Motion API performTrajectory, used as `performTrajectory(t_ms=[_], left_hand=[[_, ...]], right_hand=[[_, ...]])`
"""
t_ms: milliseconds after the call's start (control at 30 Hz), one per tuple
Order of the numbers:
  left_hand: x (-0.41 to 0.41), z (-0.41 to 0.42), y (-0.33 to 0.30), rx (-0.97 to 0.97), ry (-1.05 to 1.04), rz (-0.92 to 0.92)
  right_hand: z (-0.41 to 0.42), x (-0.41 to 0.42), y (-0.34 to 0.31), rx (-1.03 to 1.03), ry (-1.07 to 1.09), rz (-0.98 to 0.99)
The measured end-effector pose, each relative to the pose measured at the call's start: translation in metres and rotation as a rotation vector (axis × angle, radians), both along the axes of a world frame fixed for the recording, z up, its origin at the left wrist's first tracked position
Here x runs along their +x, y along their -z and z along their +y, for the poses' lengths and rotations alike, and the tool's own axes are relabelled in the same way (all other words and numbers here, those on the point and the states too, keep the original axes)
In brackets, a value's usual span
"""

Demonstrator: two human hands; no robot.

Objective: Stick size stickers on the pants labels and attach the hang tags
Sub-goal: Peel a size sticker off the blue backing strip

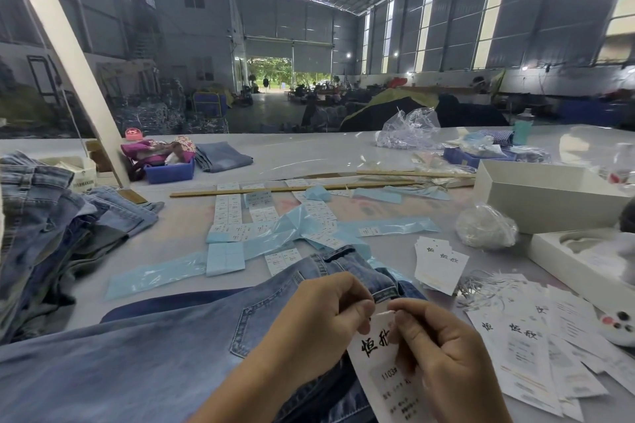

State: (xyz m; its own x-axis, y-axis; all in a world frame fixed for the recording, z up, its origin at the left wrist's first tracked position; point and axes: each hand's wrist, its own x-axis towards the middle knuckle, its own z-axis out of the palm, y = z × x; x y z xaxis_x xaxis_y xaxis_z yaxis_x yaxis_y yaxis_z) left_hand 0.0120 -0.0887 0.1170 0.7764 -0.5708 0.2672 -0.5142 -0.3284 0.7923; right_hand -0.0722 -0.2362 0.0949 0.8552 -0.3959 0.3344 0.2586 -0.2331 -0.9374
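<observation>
Here, in the head view, both hands work close together low in the middle, over a pair of jeans (178,350) spread across the bench (309,154). The left hand (319,316) comes in from the lower left with its fingers curled; thumb and forefinger pinch the top edge of a white hang tag (381,374). The right hand (443,350) comes in from the lower right, fingers also curled, pinching a thin white string (385,312) at the tag's top. The two thumbs nearly touch. The tag hangs down between the hands, printed face up, just in front of the jeans' waistband (381,288). Beyond the jeans lie sheets of size stickers (228,213) on blue backing strips. To the right, loose hang tags (439,264) sit in a stack, with more tags (525,354) nearer the right hand. More jeans (41,216) are heaped at the left.
</observation>
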Motion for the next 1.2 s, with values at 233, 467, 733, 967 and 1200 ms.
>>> performTrajectory(t_ms=[233, 467, 733, 967, 1200], left_hand=[[-0.003, -0.004, -0.010, -0.225, -0.137, -0.073], [-0.013, -0.008, -0.028, -0.485, -0.048, 0.057], [-0.016, -0.014, -0.010, -0.341, -0.113, -0.043], [-0.019, -0.017, -0.016, -0.311, -0.155, -0.134], [-0.019, -0.017, -0.012, -0.263, -0.147, -0.184]], right_hand=[[0.003, 0.001, -0.005, 0.023, -0.012, -0.102], [0.008, -0.001, -0.011, 0.062, -0.012, -0.162], [0.007, 0.001, -0.013, 0.114, -0.009, -0.165], [0.004, 0.001, -0.011, 0.039, 0.053, -0.152], [0.008, 0.001, -0.010, 0.080, 0.071, -0.174]])
